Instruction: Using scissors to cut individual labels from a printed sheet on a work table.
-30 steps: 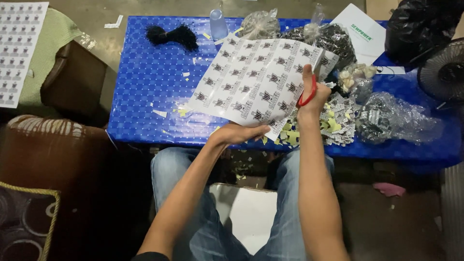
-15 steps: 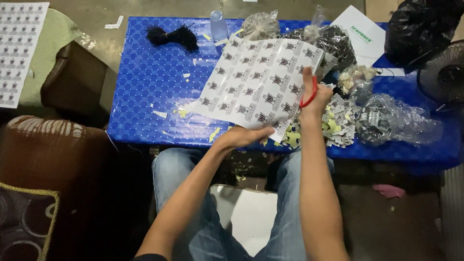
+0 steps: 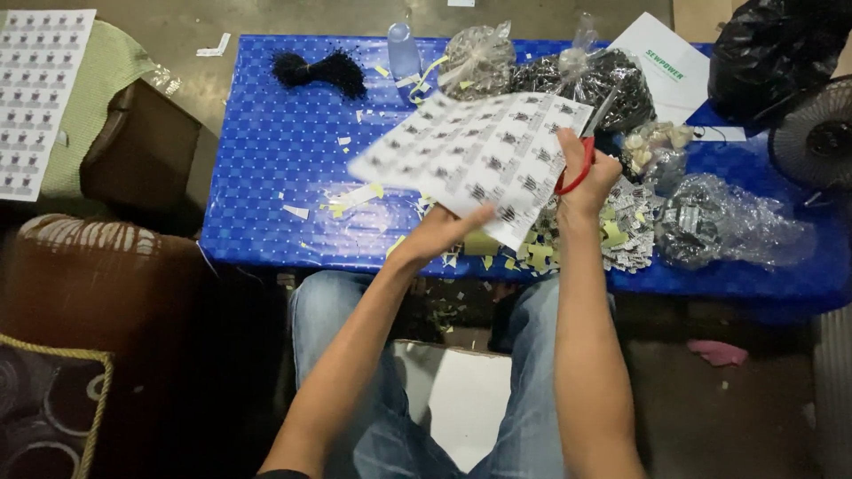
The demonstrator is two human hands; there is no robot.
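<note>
My left hand holds a white sheet of printed labels by its near edge, lifted over the blue table. At the sheet's right edge my right hand grips red-handled scissors, their blades pointing up along that edge. Under my hands lies a heap of cut labels and yellow paper scraps.
Clear bags of small items and dark pieces sit at right and back, with a black tassel bundle, a small bottle and a fan. Another label sheet lies far left by a brown seat.
The sheet has tilted and shifted right, and my left hand has slid right along its near edge. The scissors have stayed at the sheet's right edge.
</note>
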